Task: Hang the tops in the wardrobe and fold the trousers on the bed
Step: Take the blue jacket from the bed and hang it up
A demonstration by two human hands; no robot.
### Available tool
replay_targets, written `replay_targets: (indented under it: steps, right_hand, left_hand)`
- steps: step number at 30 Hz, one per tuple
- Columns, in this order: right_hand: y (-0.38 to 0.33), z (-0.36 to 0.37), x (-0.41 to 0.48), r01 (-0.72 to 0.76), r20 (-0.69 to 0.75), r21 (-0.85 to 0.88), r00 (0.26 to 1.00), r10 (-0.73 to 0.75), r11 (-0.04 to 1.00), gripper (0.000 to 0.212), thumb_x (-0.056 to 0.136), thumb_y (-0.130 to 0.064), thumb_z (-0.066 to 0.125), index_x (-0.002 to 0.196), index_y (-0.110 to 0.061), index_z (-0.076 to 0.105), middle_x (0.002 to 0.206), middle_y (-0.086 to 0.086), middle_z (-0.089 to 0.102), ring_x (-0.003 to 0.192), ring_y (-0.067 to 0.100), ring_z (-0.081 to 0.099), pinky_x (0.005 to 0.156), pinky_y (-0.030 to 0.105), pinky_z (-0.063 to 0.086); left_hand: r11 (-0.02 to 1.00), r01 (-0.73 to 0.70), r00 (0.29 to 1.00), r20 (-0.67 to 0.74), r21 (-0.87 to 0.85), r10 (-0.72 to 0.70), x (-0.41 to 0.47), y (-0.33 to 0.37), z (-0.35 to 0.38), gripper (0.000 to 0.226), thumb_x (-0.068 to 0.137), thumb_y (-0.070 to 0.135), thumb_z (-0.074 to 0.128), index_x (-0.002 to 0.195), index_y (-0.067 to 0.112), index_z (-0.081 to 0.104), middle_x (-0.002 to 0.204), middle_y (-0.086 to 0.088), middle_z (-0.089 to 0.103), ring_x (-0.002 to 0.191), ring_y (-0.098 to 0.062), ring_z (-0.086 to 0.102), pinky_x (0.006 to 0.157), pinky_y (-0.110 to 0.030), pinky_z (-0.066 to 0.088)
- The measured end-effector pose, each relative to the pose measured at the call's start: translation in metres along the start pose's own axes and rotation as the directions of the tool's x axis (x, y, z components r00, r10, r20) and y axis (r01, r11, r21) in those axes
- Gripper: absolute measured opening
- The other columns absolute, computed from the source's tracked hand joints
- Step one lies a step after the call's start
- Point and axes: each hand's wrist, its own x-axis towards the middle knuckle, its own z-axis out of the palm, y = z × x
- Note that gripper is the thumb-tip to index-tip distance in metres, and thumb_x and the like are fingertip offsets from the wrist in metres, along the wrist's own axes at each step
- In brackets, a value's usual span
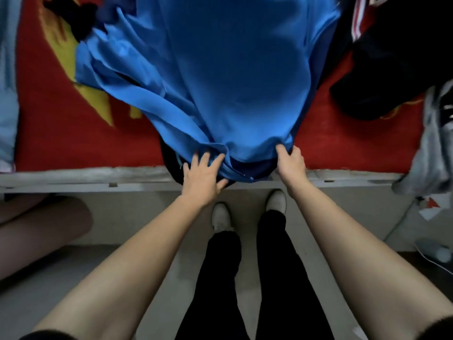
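Observation:
A bright blue garment [228, 77] lies spread over the bed's red cover [81, 143], its near edge hanging at the bed's front edge. My left hand [202, 174] lies on that near edge at the left, fingers spread and straight. My right hand [290, 159] grips the near edge at the right, fingers curled into the cloth. A darker blue layer [250, 166] shows under the garment between my hands. The picture is blurred, so I cannot tell whether the blue piece is a top or trousers.
A black garment with red and white stripes [392, 57] lies at the bed's right. A grey piece [431, 148] hangs off the right edge. Dark clothing [73, 18] sits at the far left. The bed's pale front board [98, 177] runs across; my shoes [275, 201] stand against it.

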Motion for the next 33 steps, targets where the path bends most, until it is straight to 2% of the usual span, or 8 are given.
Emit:
replay_targets:
  steps: [5, 7, 10, 15, 21, 25, 31, 33]
  right_hand:
    - [0.001, 0.004, 0.025, 0.01, 0.054, 0.119, 0.998, -0.016, 0.993, 0.027, 0.084, -0.033, 0.067, 0.107, -0.018, 0.063, 0.103, -0.001, 0.069, 0.102, 0.023, 0.066, 0.095, 0.046, 0.054]
    - [-0.009, -0.002, 0.025, 0.012, 0.069, 0.162, 0.997, -0.023, 0.987, 0.033, 0.072, -0.036, 0.072, 0.099, -0.019, 0.064, 0.104, 0.003, 0.071, 0.101, 0.025, 0.068, 0.093, 0.048, 0.056]
    - [-0.035, -0.016, 0.018, 0.034, 0.072, 0.383, 0.995, -0.067, 0.923, 0.045, 0.064, -0.026, 0.078, 0.106, -0.015, 0.068, 0.108, 0.006, 0.074, 0.102, 0.024, 0.07, 0.092, 0.042, 0.057]
    - [-0.091, -0.039, -0.004, -0.082, 0.278, 0.729, 0.943, -0.184, 0.679, 0.044, 0.088, -0.025, 0.069, 0.126, -0.004, 0.063, 0.128, 0.018, 0.065, 0.116, 0.032, 0.065, 0.1, 0.042, 0.053]
    - [-0.123, -0.059, -0.058, -0.072, 0.28, 0.723, 0.939, -0.197, 0.687, 0.043, 0.091, -0.035, 0.068, 0.121, -0.005, 0.06, 0.134, 0.024, 0.058, 0.108, 0.032, 0.062, 0.104, 0.052, 0.048]
    - [-0.142, -0.085, -0.117, 0.011, 0.118, 0.722, 0.983, -0.139, 0.692, 0.037, 0.092, -0.039, 0.067, 0.117, -0.011, 0.064, 0.104, 0.009, 0.071, 0.084, 0.019, 0.068, 0.065, 0.026, 0.055]
    - [-0.169, -0.112, -0.202, 0.085, 0.105, 0.701, 0.97, -0.22, 0.708, 0.006, 0.098, -0.014, 0.056, 0.101, -0.015, 0.061, 0.071, 0.001, 0.067, 0.066, 0.018, 0.06, 0.046, 0.02, 0.05]
    - [-0.18, -0.121, -0.224, 0.177, 0.068, 0.66, 0.954, -0.292, 0.731, 0.015, 0.1, -0.012, 0.05, 0.102, -0.023, 0.061, 0.082, 0.002, 0.069, 0.068, 0.016, 0.059, 0.048, 0.021, 0.048]
  left_hand:
    - [0.996, 0.049, 0.992, -0.109, -0.078, -0.057, 0.02, -0.004, 0.017, 0.041, 0.096, 0.028, 0.052, 0.137, 0.02, 0.052, 0.119, -0.01, 0.063, 0.128, -0.038, 0.042, 0.09, -0.053, 0.043]
    - [0.992, 0.043, 0.991, -0.123, -0.119, -0.058, 0.021, -0.003, 0.012, 0.036, 0.097, 0.026, 0.048, 0.132, 0.017, 0.054, 0.116, -0.01, 0.064, 0.121, -0.037, 0.046, 0.087, -0.051, 0.046]
    - [0.981, 0.026, 0.995, -0.088, -0.194, -0.044, 0.022, -0.005, -0.004, 0.03, 0.095, 0.024, 0.046, 0.123, 0.014, 0.052, 0.116, -0.01, 0.062, 0.116, -0.034, 0.046, 0.084, -0.048, 0.047]
    - [0.905, 0.171, 0.98, -0.031, -0.389, -0.199, 0.024, -0.004, -0.052, 0.02, 0.096, 0.024, 0.043, 0.107, 0.008, 0.046, 0.115, -0.02, 0.055, 0.105, -0.041, 0.054, 0.084, -0.045, 0.042]
    - [0.898, 0.126, 0.886, -0.359, -0.422, -0.293, -0.021, -0.013, -0.13, 0.016, 0.091, 0.022, 0.052, 0.095, 0.007, 0.052, 0.106, -0.016, 0.054, 0.103, -0.037, 0.052, 0.083, -0.046, 0.041]
    - [0.903, 0.095, 0.826, -0.474, -0.418, -0.306, -0.063, -0.02, -0.179, 0.02, 0.088, 0.024, 0.049, 0.095, 0.007, 0.058, 0.103, -0.016, 0.056, 0.101, -0.036, 0.052, 0.081, -0.045, 0.042]
    - [0.912, -0.034, 0.749, -0.615, -0.409, -0.248, -0.136, -0.02, -0.256, 0.032, 0.081, 0.02, 0.045, 0.106, 0.009, 0.062, 0.099, -0.014, 0.062, 0.094, -0.037, 0.058, 0.077, -0.047, 0.047]
    - [0.908, -0.065, 0.727, -0.643, -0.413, -0.24, -0.156, -0.025, -0.278, 0.038, 0.084, 0.015, 0.046, 0.119, 0.014, 0.061, 0.104, -0.013, 0.066, 0.094, -0.038, 0.061, 0.076, -0.047, 0.05]
